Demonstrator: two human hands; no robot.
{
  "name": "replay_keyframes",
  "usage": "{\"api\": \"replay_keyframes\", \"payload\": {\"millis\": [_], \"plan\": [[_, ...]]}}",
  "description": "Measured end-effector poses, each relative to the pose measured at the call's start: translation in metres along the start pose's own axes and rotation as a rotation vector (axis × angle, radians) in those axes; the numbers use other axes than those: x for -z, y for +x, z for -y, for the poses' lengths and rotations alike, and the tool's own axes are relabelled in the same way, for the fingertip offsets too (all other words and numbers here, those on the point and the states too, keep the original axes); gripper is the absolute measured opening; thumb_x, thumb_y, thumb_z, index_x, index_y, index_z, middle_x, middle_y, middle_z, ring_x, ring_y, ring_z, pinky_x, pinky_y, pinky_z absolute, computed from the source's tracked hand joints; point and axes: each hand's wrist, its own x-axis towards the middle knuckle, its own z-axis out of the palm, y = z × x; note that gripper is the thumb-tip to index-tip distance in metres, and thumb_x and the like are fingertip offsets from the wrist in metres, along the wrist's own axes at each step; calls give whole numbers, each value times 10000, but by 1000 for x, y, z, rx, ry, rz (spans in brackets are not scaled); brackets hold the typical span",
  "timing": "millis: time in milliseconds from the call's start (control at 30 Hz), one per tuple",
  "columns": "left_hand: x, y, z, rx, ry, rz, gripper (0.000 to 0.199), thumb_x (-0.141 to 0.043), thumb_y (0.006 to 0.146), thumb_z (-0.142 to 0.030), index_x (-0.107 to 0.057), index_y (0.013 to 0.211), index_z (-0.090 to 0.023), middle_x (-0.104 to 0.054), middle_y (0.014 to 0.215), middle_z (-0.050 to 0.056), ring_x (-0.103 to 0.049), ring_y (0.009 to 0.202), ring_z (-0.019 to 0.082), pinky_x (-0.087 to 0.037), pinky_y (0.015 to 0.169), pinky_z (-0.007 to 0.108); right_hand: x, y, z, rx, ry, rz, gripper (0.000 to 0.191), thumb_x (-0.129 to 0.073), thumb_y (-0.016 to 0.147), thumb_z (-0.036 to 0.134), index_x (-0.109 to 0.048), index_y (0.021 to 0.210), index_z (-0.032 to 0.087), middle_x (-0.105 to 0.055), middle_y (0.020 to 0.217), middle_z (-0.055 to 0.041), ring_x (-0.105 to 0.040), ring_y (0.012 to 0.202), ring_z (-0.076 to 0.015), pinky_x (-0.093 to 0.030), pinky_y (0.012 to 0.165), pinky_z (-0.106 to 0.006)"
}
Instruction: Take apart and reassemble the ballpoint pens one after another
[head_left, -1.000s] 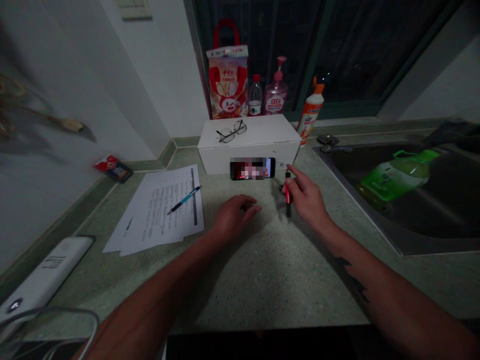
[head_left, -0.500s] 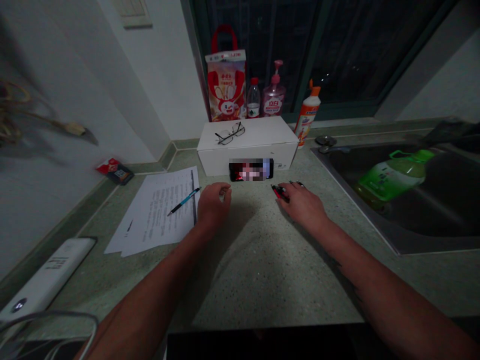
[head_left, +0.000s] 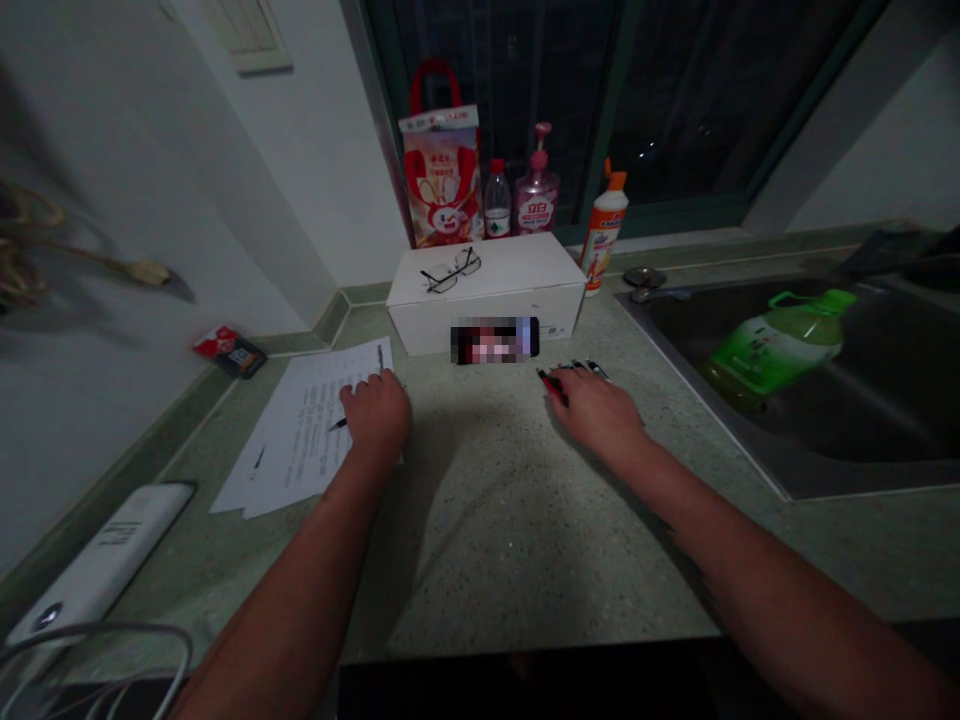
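Note:
My left hand (head_left: 379,412) lies over the right part of the printed papers (head_left: 300,440), its fingers bent down over a pen (head_left: 339,424). Only the dark tip of that pen sticks out; the rest is hidden beneath the hand. On the right of the counter, my right hand (head_left: 600,405) has its fingers curled over several pens. A red and black pen (head_left: 555,387) shows by the thumb, and dark pen ends (head_left: 592,368) poke out past the fingertips. The palm hides most of these pens.
A phone (head_left: 495,341) leans on a white box (head_left: 480,275) topped by glasses (head_left: 452,270). Behind stand a bag (head_left: 442,185) and bottles (head_left: 537,195). A green jug (head_left: 784,345) lies in the sink (head_left: 787,480) at right. At left is a white power strip (head_left: 105,560).
My left hand has moved left from the bare counter beside the papers onto the pen, covering most of it. My right hand stays at the pens. The view has shifted slightly.

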Motion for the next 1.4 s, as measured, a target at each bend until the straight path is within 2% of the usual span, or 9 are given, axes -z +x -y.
{"api": "replay_keyframes", "payload": {"millis": [167,367,500,767,900,1000,1167,1300,1400], "plan": [[5,3,-9,-77,-91,15,368,-352,979,-105,-669,1163,-71,-700,1130,237,-689,1019,376,-443,933,478,3,0,6,35,106,8,343,-504,989,243,-749,1216,166,-748,1150,-167,-709,1014,-328,-547,828,-448],[7,-24,-46,-476,-553,-129,251,-571,986,-165,-683,1206,-207,-734,1185,124,-676,1088,297,-493,989,428,-1,-5,18,255,343,-14,382,-532,1015,265,-644,1377,216,-717,1253,-130,-686,1115,-282,-532,939,-432],[7,-44,-61,-700,-741,-88,293,-639,970,-139,-681,1246,-226,-772,1105,89,-702,1058,262,-514,993,412,-3,-7,23,342,378,63,282,-566,995,211,-698,1244,216,-747,1177,-114,-692,1107,-277,-522,954,-422],[-6,-36,-54,-495,-713,-164,206,-654,975,-184,-736,1164,-197,-784,1088,103,-716,1001,280,-558,904,430,-6,-2,15,209,535,-71,158,-594,998,223,-732,1077,227,-776,1053,-79,-717,996,-254,-530,874,-386],[-7,-31,-51,-500,-779,-207,150,-667,963,-198,-770,1073,-205,-789,1022,86,-713,958,262,-555,888,407,-7,0,10,181,540,-32,186,-606,991,235,-737,1122,231,-785,1091,-84,-722,1000,-265,-536,879,-403],[-2,-31,-51,-452,-910,-127,142,-670,952,-217,-783,1038,-227,-796,994,61,-718,939,235,-551,888,372,-6,2,6,244,563,6,215,-585,1004,232,-753,1139,240,-788,1109,-77,-721,1021,-254,-535,908,-400],[6,-32,-53,-273,-1102,176,319,-532,1011,-307,-754,807,-202,-739,712,19,-678,685,185,-534,740,319,-2,2,4,289,582,-59,205,-597,1007,260,-775,1107,246,-785,1042,-71,-719,995,-242,-539,897,-392],[4,-31,-56,-263,-1176,170,139,-643,925,-265,-759,876,-207,-780,842,36,-707,807,205,-551,815,349,-9,1,7,275,580,64,232,-626,999,313,-768,1175,261,-791,1131,-78,-724,1044,-256,-546,927,-417],[3,-31,-59,-283,-1212,132,94,-719,845,-202,-762,926,-218,-798,984,51,-717,919,216,-556,898,370,-17,1,9,287,567,133,234,-575,1026,307,-787,1106,251,-796,1086,-79,-731,1014,-250,-552,894,-403]]}}
